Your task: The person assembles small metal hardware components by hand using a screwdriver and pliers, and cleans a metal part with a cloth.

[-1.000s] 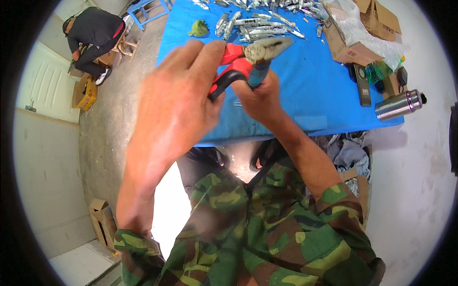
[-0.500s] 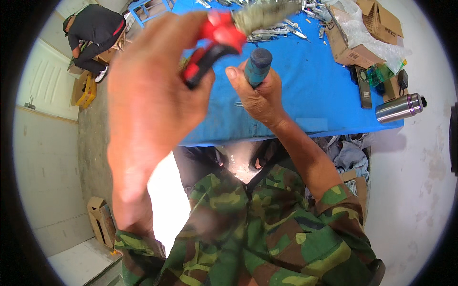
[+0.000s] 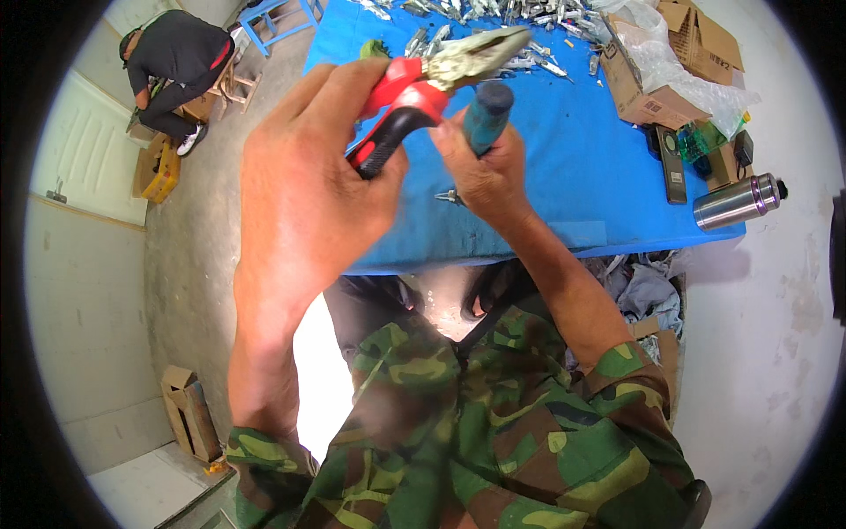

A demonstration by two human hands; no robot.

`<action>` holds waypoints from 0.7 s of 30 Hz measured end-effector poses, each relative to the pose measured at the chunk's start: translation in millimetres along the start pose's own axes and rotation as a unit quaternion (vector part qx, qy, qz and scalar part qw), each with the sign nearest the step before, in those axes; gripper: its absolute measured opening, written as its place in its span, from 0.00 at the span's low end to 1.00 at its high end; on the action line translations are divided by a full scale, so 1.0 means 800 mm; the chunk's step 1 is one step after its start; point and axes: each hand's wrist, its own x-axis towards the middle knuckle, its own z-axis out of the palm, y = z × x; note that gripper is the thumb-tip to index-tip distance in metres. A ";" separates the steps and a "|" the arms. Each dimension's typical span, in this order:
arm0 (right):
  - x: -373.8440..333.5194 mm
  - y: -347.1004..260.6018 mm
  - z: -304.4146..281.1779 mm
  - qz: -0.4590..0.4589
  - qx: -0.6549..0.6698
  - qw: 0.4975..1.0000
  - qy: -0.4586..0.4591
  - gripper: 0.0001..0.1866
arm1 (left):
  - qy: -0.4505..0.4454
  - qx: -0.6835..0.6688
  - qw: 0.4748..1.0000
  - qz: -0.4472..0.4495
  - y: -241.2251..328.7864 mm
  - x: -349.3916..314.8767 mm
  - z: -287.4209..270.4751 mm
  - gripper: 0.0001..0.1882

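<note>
Holds red-and-black combination pliers (image 3: 426,95) in left hand (image 3: 308,172) curled round the handles, and teal-handled tool (image 3: 486,125) in fisted right hand (image 3: 491,178), both above blue-covered bench (image 3: 573,163), with metal pieces (image 3: 536,11) heaped beyond, finished share indeterminable.

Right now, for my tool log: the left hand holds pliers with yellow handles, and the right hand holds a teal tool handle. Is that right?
Not quite: in the head view the pliers have red and black handles, not yellow. The left hand does hold them, and the right hand holds the teal tool handle.
</note>
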 end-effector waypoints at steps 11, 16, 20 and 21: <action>0.003 0.008 -0.034 0.042 0.171 0.981 0.077 0.11 | -0.190 0.038 0.957 -0.215 -0.073 -0.134 0.091 0.21; -0.004 -0.005 -0.032 0.012 0.188 0.979 0.079 0.12 | -0.211 0.072 0.952 -0.212 -0.078 -0.158 0.107 0.20; -0.004 -0.002 -0.036 -0.009 0.179 0.982 0.063 0.12 | -0.216 0.080 0.950 -0.212 -0.077 -0.163 0.113 0.20; -0.005 -0.002 -0.036 -0.008 0.174 0.982 0.067 0.12 | -0.218 0.079 0.949 -0.213 -0.077 -0.163 0.114 0.20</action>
